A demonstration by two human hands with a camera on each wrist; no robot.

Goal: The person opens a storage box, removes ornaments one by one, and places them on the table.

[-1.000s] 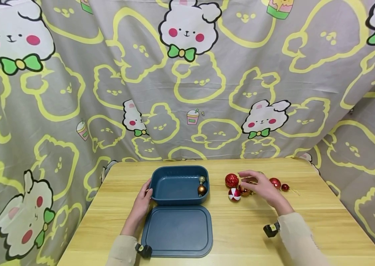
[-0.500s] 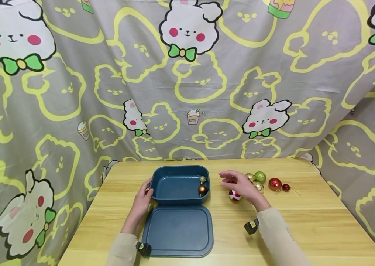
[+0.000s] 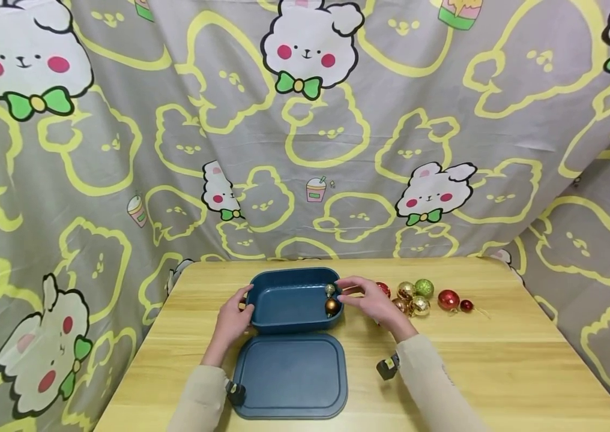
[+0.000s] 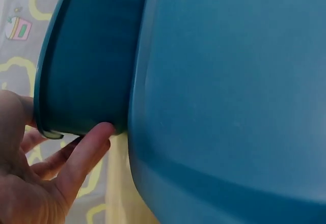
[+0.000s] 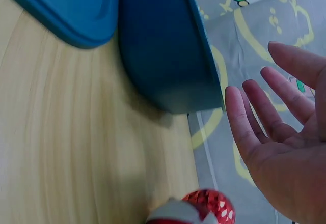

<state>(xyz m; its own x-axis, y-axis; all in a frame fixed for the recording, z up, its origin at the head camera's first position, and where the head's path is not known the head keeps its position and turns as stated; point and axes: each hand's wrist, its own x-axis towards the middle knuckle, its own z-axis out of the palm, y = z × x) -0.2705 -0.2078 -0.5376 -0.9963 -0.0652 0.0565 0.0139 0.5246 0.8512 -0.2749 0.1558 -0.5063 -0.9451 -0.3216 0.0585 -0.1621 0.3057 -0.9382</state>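
My left hand (image 3: 232, 318) holds the left end of a dark blue rectangular box (image 3: 283, 324), thumb and fingers set around that end wall. Inside the box, at its right end, a small gold glitter bauble (image 3: 329, 290) and a bronze bauble (image 3: 331, 306) lie together. At the box's right rim, my right hand (image 3: 372, 300) has its fingers extended with nothing in them. Its palm shows bare in the right wrist view. The matching blue lid (image 3: 291, 377) lies flat in front of the box.
To the right lie gold baubles (image 3: 420, 306), a green bauble (image 3: 424, 288), a copper bauble (image 3: 401, 306), a red bauble (image 3: 448, 299) and a small red one. A red glitter bauble (image 5: 211, 201) and a red-and-white bauble (image 5: 175, 212) are partly hidden. A patterned curtain (image 3: 305, 150) hangs behind the table.
My right hand has moved left from over the baubles to the box's right rim, uncovering several baubles. The left hand stays at the box's left end; the two baubles inside remain there.
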